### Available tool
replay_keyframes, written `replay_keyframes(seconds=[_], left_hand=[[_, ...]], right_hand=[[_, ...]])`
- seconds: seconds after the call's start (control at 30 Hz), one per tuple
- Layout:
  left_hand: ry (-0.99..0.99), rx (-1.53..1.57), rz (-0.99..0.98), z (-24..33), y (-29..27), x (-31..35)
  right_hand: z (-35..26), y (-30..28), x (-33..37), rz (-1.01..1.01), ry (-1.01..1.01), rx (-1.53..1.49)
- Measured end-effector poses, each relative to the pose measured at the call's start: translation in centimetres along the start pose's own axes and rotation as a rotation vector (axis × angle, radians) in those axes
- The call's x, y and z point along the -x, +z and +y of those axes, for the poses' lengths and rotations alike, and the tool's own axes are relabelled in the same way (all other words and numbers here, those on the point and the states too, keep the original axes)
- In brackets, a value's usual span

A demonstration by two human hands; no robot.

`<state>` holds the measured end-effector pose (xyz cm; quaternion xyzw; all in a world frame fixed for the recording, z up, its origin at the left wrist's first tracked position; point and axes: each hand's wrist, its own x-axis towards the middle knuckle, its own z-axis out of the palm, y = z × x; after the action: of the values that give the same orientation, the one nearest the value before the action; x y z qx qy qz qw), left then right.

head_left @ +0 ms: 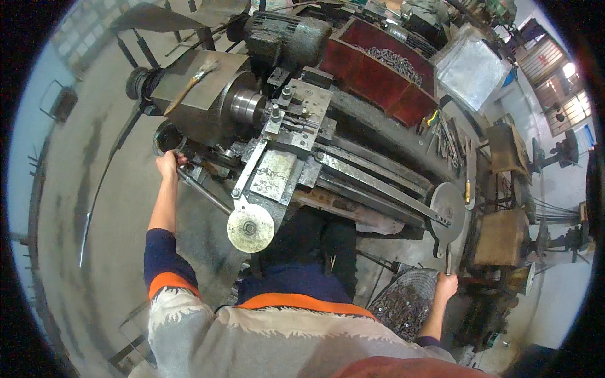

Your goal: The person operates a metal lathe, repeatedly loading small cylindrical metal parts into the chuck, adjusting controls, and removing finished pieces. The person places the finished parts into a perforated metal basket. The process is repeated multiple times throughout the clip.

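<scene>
A small metal lathe (283,151) stands in front of me, with a shiny round spindle (247,106) facing its tool slide. My left hand (169,164) is closed round the upper end of a long metal lever (205,190), left of the slide. The lever's lower end runs behind a pale round plate (250,227). At the right, my right hand (447,285) grips the short handle (449,261) below a grey round lever plate (447,208). A flat metal bar (378,183) links that plate to the slide. Any workpiece in the spindle is too small to make out.
A brush (192,85) lies on the headstock cover. Behind the lathe are a motor (287,34) and a red bin (372,88) of small metal parts. Hand tools (449,142) lie at the right. A basket (403,296) of small parts sits low beside my right arm.
</scene>
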<state>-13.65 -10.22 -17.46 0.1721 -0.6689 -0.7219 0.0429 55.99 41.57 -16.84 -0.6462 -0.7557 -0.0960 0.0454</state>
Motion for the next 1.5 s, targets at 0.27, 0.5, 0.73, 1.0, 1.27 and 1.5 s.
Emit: replay_keyframes(seconds=[0.27,0.5,0.73,1.0,1.27,1.5], left_hand=[[-0.037,-0.029,-0.001,-1.0,-0.5,-2.1],[-0.107,-0.033,-0.295,-0.1,-2.4,0.0],[0.261,-0.786,-0.266,-9.0,-12.6,-10.7],[0.520,-1.560,-0.306,-9.4,-5.1,-5.9],[-0.107,-1.110,-0.486,-9.1,-3.1,-3.9],[0.274,-1.458,-0.405,-9.4,-5.6,-5.1]], right_hand=[[1.8,1.7,-11.7,0.034,-0.147,0.148],[-0.4,0.3,-10.4,0.020,0.006,0.207],[-1.3,1.2,-1.0,-0.060,0.029,-0.340],[-4.7,3.1,6.0,-0.174,-0.074,-0.390],[-9.1,-3.1,5.1,-0.029,-0.174,-0.423],[-21.2,-14.3,-0.7,-0.033,-0.409,-0.559]])
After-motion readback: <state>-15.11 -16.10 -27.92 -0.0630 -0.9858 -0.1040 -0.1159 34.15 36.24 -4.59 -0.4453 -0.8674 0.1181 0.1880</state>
